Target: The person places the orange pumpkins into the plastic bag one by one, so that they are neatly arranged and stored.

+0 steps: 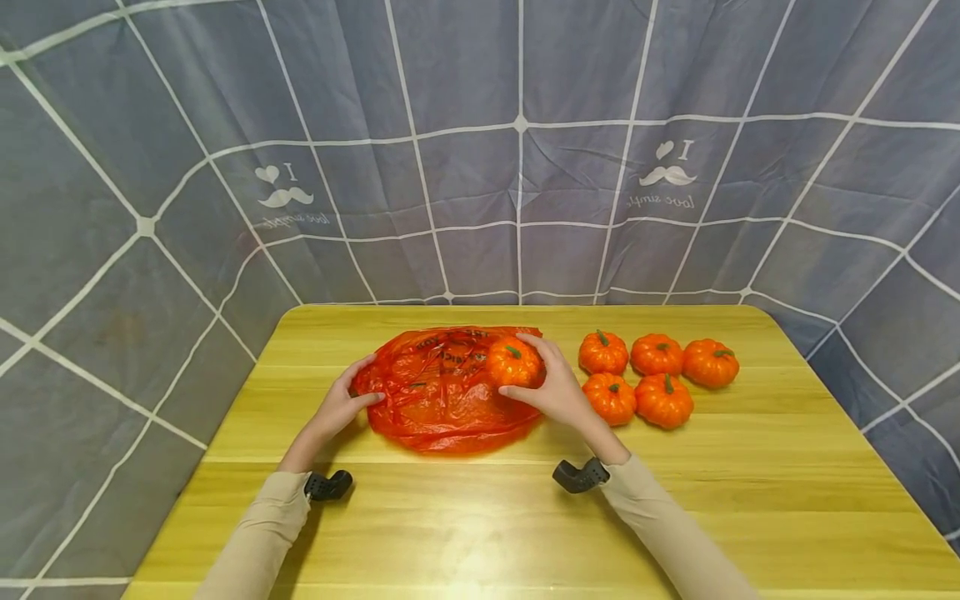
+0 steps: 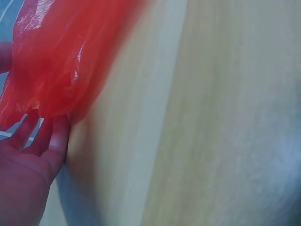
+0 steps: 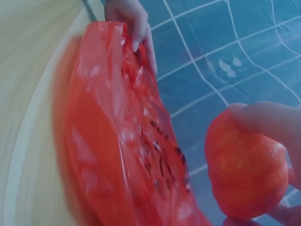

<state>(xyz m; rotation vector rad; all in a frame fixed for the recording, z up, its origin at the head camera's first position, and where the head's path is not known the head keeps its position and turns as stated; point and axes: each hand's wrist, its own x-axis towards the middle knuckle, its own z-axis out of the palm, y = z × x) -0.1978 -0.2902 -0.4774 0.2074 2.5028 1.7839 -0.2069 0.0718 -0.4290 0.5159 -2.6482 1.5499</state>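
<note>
At the left, a beige sleeve (image 1: 258, 533) is seen rising toward 1 o'clock, with a black wrist camera (image 1: 327, 485) strapped at its cuff. Beyond it, the left hand (image 1: 339, 410) is placed at the 9 o'clock edge of a red plastic bag (image 1: 442, 421); its grip is kept partly spread, and the bag's edge is pinched between thumb and fingers. The bag is laid crumpled on the wooden surface (image 1: 465, 517), left of centre, with black lettering printed near its 12 o'clock side. At about 2 o'clock of the bag's middle, an orange pumpkin (image 1: 513, 364) with a green stem is held above the bag by the right hand (image 1: 553, 387); its grip is spread to the fruit's width, with the thumb and fingers curved round it. In the right wrist view, a gap is seen between this pumpkin and the bag. A second black camera (image 1: 581, 476) is worn at the right cuff. Farther right, five more pumpkins are set close together: within the cluster, one pumpkin (image 1: 602, 353) is found at 10 o'clock, another (image 1: 609, 400) at 8, a third (image 1: 656, 357) at 12, a fourth (image 1: 664, 403) at 5, and a fifth (image 1: 711, 365) near 3.
</note>
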